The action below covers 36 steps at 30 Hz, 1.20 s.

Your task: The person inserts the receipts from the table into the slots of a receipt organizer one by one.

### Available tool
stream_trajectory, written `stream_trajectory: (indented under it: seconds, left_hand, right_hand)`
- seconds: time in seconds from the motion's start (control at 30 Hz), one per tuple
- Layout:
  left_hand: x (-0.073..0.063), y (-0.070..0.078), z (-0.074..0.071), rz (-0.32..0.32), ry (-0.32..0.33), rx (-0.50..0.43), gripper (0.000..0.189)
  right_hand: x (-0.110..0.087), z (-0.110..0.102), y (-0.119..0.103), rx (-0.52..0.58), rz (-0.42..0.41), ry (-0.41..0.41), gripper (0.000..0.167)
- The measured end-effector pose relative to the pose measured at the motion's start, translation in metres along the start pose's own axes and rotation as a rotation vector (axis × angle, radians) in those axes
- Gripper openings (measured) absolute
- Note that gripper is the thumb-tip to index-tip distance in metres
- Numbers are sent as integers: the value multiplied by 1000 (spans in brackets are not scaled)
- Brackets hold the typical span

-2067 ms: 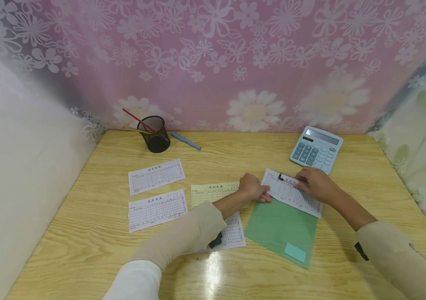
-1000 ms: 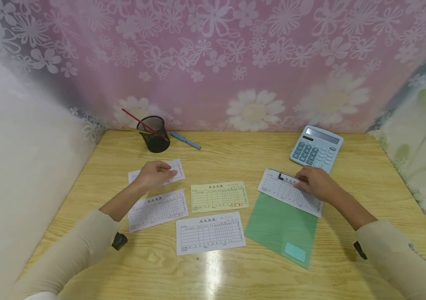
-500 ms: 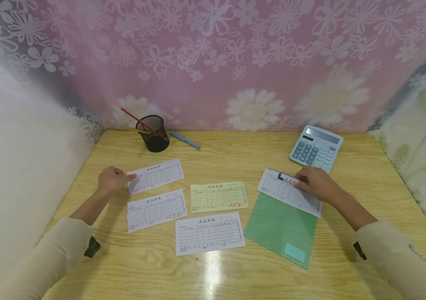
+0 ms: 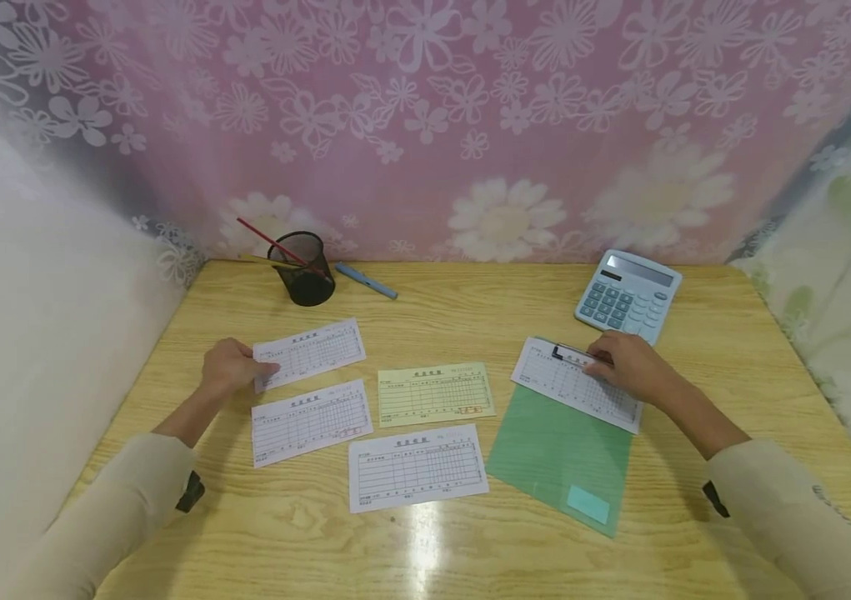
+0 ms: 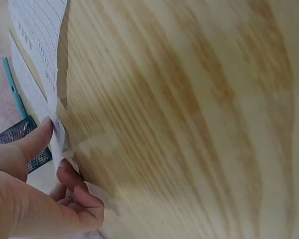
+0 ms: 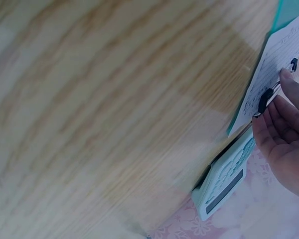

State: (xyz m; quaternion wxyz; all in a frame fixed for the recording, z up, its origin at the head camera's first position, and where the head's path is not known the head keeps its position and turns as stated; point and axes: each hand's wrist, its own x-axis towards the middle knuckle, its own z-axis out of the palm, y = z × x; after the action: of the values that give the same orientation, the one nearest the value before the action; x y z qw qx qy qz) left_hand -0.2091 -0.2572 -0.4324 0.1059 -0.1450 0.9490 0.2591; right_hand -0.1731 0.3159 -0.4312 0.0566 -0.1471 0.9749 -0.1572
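Note:
My left hand (image 4: pixel 228 367) pinches the left edge of the upper white receipt slip (image 4: pixel 316 348); in the left wrist view the thumb (image 5: pixel 39 137) lies on the paper (image 5: pixel 60 130) with curled fingers beneath. At the right, my right hand (image 4: pixel 629 364) holds the metal clip (image 4: pixel 571 355) at the top of a green clipboard (image 4: pixel 560 454). A white receipt slip (image 4: pixel 545 373) lies across the upper part of this board, under the clip. The right wrist view has the thumb (image 6: pixel 292 88) on the clip (image 6: pixel 269 97) and fingers at the board's edge.
Another white slip (image 4: pixel 308 423), a yellow slip (image 4: pixel 436 393) and a larger white slip (image 4: pixel 417 468) lie between the hands. Behind stand a black mesh pen cup (image 4: pixel 307 279) with two pencils, a blue pen (image 4: pixel 367 281) and a light-blue calculator (image 4: pixel 629 293).
My left hand has left the clipboard, crossed leftward over the slips, and come to pinch the upper white slip's left edge. My right hand has stayed at the clip.

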Motion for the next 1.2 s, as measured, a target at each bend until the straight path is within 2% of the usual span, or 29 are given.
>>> stream_trajectory:
  seconds: [0.17,0.3,0.47,0.63,0.7,0.8,0.93,1.2]
  left_hand:
    - [1,1,0,20,-33,1,37]
    - [0,-1,-2,51,-101,-25,35]
    - [3,3,-5,149,-185,-54,47]
    - [7,4,-10,227,-330,-206,53]
    - [6,3,-12,242,-366,-261,54]
    - [5,1,-13,232,-369,-280,53]
    - [7,-2,-14,209,-335,-275,44]
    - [8,-3,-19,218,-284,-365,36]
  right_hand:
    - [-1,-1,1,0,-2,-1,27]
    - [1,-1,0,-3,-12,2,27]
    - [0,-2,2,-2,0,1,28]
    - [-1,-1,3,7,7,-7,27]
    - [0,-1,2,9,8,-7,27]
    - [0,-1,1,9,5,-4,27]
    - [0,-1,0,9,-2,-1,26]
    - [0,-1,1,16,2,-3,26]
